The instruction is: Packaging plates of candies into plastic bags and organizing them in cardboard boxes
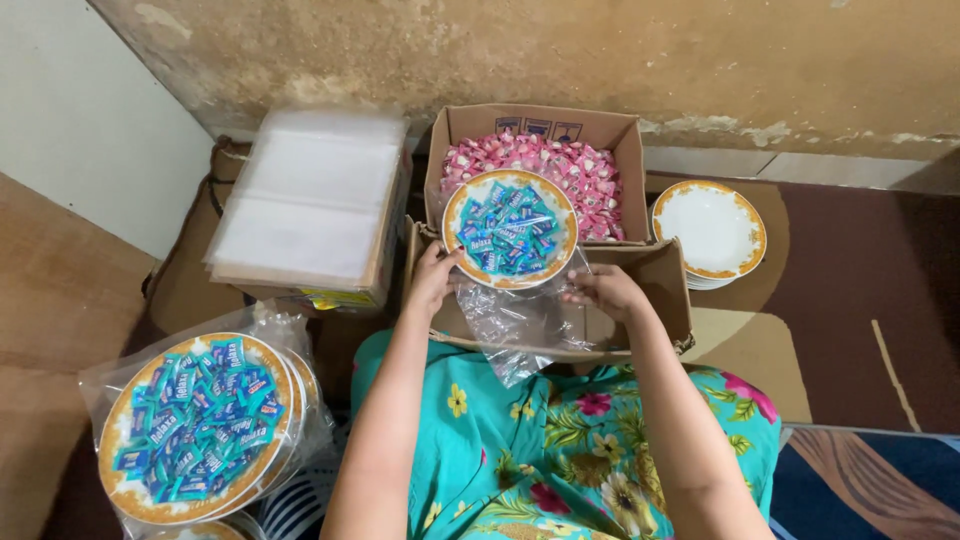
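A white plate (pixel 510 230) with a gold rim, heaped with blue wrapped candies, is held up over two cardboard boxes. My left hand (pixel 432 277) grips its lower left edge. My right hand (pixel 604 289) pinches the mouth of a clear plastic bag (pixel 510 325) that hangs below the plate, over the near box (pixel 665 290). The plate's lower rim sits at the bag's opening. Behind it, the far box (pixel 620 135) is full of pink wrapped candies (pixel 585 175).
A stack of empty gold-rimmed plates (pixel 710 230) stands right of the boxes. A pile of clear bags (pixel 315 195) lies on a carton at the left. Bagged plates of blue candies (pixel 195 425) are stacked at lower left. My lap in floral cloth (pixel 560 440) fills the foreground.
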